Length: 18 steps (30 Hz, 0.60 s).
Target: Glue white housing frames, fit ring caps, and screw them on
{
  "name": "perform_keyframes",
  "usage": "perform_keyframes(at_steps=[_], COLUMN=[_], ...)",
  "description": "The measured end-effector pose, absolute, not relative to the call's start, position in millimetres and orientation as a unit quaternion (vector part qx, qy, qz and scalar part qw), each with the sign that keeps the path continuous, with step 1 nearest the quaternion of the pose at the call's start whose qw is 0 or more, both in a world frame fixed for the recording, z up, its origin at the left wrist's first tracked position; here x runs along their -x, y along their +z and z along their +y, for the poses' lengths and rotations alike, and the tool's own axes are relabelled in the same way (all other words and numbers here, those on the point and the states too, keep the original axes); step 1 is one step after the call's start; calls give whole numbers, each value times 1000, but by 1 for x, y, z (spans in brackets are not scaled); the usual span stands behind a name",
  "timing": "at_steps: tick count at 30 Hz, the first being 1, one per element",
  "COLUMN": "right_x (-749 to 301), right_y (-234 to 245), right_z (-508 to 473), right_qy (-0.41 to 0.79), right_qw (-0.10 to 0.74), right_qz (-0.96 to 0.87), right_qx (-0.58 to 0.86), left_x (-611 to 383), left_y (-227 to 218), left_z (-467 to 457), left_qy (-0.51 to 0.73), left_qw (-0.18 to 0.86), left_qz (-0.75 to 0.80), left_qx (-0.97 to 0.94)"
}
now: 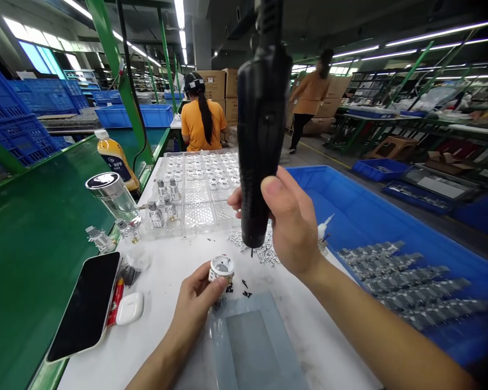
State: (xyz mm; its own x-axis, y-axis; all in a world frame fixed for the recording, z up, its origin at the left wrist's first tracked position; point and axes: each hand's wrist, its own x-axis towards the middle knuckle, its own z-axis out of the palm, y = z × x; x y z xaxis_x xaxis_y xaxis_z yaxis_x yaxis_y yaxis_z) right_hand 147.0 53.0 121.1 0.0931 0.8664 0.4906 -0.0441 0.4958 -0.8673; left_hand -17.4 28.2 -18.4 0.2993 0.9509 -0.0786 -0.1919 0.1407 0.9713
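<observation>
Right hand [295, 227]: grasps a black electric screwdriver [262, 146], bit downward above the table [162, 271].
Left hand [197, 299]: grasps a white round part [222, 266] near the far left corner of the blue-grey mat [254, 352].
Black screws [247, 294]: beside the part.
Phone [87, 309]: along the table's left edge.

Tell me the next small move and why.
Probably bring the black screwdriver left over the white round part: the right hand holds it bit-down, off to the part's right, while the left hand holds the part rim up.
</observation>
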Motion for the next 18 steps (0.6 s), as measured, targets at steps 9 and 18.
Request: perform_keyframes(at_steps=[9,18], right_x=[-187,-202], right_y=[12,12], right_z=[2,-40], right_qy=[428,392], right_qw=[473,368], right_qz=[-545,-604], right_qx=[545,588], left_x=[14,11], left_y=[-18,-17], left_z=[29,26], left_qy=[476,442], left_qw=[653,715], left_qz=[338,380], left_qx=[-482,-387])
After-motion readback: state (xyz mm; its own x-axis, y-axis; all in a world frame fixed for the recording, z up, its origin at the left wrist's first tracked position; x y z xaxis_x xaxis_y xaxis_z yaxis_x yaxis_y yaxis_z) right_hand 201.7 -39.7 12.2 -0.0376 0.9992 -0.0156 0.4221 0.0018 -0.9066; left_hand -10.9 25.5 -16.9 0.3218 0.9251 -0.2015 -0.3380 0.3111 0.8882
